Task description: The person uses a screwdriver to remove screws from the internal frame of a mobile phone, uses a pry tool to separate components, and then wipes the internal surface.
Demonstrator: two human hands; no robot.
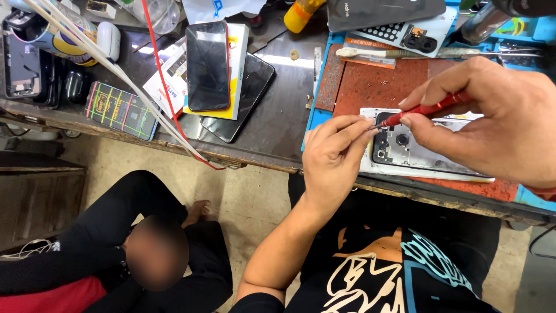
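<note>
Your right hand (492,110), pinched around the red screwdriver (425,110), sets its tip at the opened phone (414,153) lying on the red mat (370,84) at three o'clock on the tabletop (278,124), while your left hand (333,159), fingertips pressed together, steadies the tip, so you're likely mid-screw, needing steady, straight turning.

The left hand (333,159) came up from the bottom of the view on a bare forearm, wrist bent slightly, thumb and forefinger pinched together at their tips. The right hand (492,119) reached in from the right edge, knuckles up, its fingers (431,93) curled in a tight pinch and pointing toward the left hand's fingertips.
</note>
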